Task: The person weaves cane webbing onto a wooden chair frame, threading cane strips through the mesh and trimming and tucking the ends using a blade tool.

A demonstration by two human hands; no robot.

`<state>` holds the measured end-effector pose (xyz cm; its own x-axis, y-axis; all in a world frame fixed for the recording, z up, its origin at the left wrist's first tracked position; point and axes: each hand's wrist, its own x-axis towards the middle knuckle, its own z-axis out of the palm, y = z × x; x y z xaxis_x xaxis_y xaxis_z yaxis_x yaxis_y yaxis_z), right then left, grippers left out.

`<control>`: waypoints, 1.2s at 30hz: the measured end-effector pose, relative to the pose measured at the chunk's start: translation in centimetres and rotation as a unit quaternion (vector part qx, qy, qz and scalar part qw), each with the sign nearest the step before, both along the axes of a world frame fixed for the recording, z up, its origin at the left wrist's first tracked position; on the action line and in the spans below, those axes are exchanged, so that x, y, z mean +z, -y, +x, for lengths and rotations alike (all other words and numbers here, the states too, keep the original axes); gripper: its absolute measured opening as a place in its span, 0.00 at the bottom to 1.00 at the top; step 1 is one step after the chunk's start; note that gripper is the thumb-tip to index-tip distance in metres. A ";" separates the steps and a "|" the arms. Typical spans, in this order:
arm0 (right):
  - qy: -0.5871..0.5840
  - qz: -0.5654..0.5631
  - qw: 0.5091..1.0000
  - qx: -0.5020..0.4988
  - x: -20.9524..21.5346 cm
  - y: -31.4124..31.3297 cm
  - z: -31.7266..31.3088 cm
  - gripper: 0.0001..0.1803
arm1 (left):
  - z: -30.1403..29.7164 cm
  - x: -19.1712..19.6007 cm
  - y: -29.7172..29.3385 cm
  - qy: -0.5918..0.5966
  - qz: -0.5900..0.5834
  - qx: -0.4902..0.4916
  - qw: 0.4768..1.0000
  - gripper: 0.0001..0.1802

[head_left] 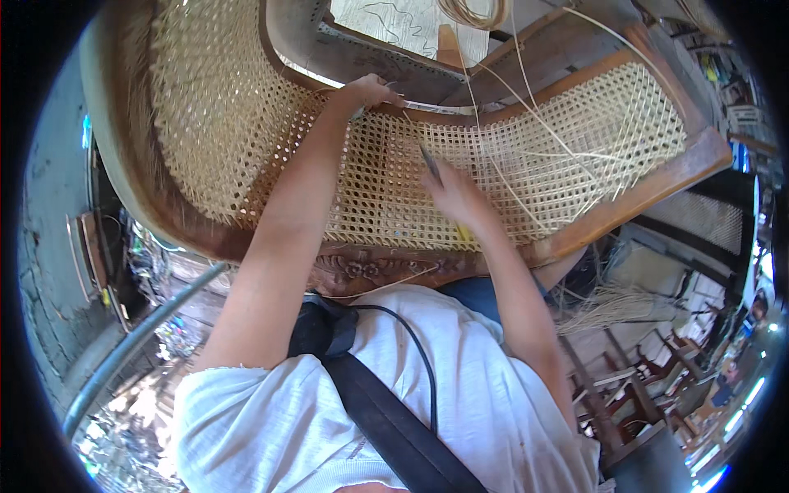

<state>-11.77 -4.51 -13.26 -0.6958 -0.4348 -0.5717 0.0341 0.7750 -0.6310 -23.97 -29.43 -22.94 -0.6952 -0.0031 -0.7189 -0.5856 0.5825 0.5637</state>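
A curved wooden furniture frame (234, 246) lies across my lap, its panel filled with woven cane webbing (394, 185). My left hand (374, 92) reaches to the far edge of the webbing. Its fingers are closed by the wooden rim, and what they pinch is too small to tell. Over the middle of the webbing, my right hand (459, 200) grips a pointed tool (431, 163) with a dark tip and what looks like a yellow handle, partly hidden by the hand. Its tip points toward the far rim, apart from my left hand.
Loose cane strands (532, 107) trail over the right part of the panel, from near a coil of cane (477, 12) at the top. A bundle of strands (612, 306) lies at the right. A metal pipe (144, 341) runs along the left; wooden furniture parts (633, 386) stand at lower right.
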 end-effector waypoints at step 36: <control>-0.292 -0.160 0.942 0.048 -12.2 5.8 -9.2 0.09 | 0.3 -1.4 0.8 -0.092 -0.046 -0.041 0.994 0.32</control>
